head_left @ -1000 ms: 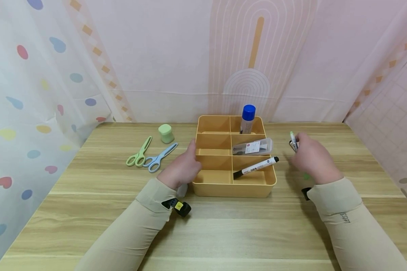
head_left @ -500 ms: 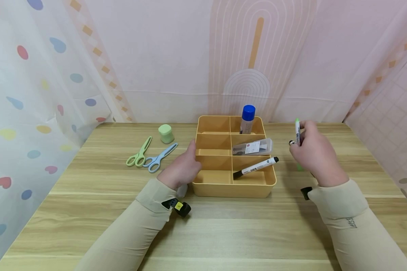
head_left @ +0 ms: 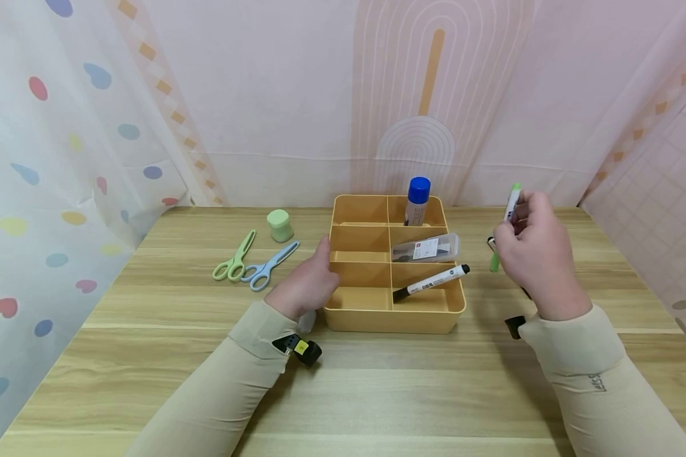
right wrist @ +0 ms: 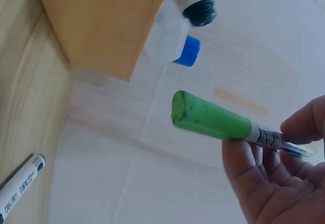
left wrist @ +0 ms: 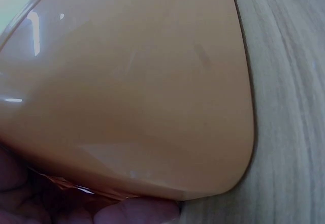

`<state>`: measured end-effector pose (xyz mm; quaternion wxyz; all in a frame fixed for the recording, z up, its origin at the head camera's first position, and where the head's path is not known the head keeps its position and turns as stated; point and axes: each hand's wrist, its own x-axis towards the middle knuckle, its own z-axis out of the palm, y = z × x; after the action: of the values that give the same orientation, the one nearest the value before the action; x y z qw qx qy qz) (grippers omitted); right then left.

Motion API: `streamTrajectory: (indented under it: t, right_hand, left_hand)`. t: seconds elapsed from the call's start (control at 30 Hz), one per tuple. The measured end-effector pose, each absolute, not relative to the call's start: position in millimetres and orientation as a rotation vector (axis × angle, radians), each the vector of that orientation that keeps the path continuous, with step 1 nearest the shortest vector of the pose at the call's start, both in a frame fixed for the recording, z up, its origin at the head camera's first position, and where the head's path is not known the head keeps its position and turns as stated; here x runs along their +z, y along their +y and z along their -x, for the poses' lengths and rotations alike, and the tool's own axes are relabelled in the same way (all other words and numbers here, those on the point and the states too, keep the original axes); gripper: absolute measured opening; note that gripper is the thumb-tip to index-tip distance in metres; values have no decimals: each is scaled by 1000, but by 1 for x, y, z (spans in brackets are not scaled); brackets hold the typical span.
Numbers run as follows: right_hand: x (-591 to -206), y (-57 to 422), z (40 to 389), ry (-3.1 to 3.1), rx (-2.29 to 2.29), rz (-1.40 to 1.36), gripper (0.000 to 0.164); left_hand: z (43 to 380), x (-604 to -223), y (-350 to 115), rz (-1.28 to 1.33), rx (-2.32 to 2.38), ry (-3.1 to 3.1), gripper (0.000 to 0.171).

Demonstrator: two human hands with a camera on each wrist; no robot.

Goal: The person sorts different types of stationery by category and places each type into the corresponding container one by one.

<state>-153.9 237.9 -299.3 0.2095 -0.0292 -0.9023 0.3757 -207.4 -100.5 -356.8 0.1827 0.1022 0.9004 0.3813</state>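
My left hand (head_left: pixel 305 282) grips the left wall of a tan desk organizer (head_left: pixel 394 322); in the left wrist view its fingers (left wrist: pixel 137 211) lie against the wall. To the right of the organizer, my right hand (head_left: pixel 540 257) pinches a green-capped marker (right wrist: pixel 208 115) between thumb and fingers, raised above the table and tilted. Beneath that hand lies a white marker (right wrist: pixel 20 186) on the tabletop, mostly hidden in the head view. Inside the organizer's right compartments are a blue-capped glue stick (head_left: pixel 417 200), a clear plastic case (head_left: pixel 429 247) and a black-and-white marker (head_left: pixel 434 280).
Left of the organizer lie green scissors (head_left: pixel 235 260), blue scissors (head_left: pixel 270 265) and a small green waisted container (head_left: pixel 280 226). A greyish object (head_left: pixel 307 322), partly hidden, sits beside my left wrist. A patterned curtain (head_left: pixel 274 95) hangs behind the wooden table (head_left: pixel 389 393).
My right hand has lifted the green-capped marker off the table, up and slightly right, uncovering the end of the white marker below. My left hand and the organizer have stayed still.
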Motion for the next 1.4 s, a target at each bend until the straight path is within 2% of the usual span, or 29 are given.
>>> streamTrajectory:
  t: [0.27, 0.63, 0.83, 1.4]
  right_hand:
    - [-298, 227, 150, -2242, 1274, -31, 29]
    - [-292, 220, 146, -2156, 1426, -128, 54]
    - [-292, 217, 145, -2132, 1462, -182, 62]
    - [-303, 203, 143, -2148, 1532, -301, 38]
  left_hand:
    - [208, -357, -101, -285, 1076, 2541, 84]
    - [208, -357, -101, -281, 1082, 2534, 87]
    - [208, -357, -101, -286, 1082, 2538, 85]
    - [208, -359, -101, -287, 1098, 2531, 83]
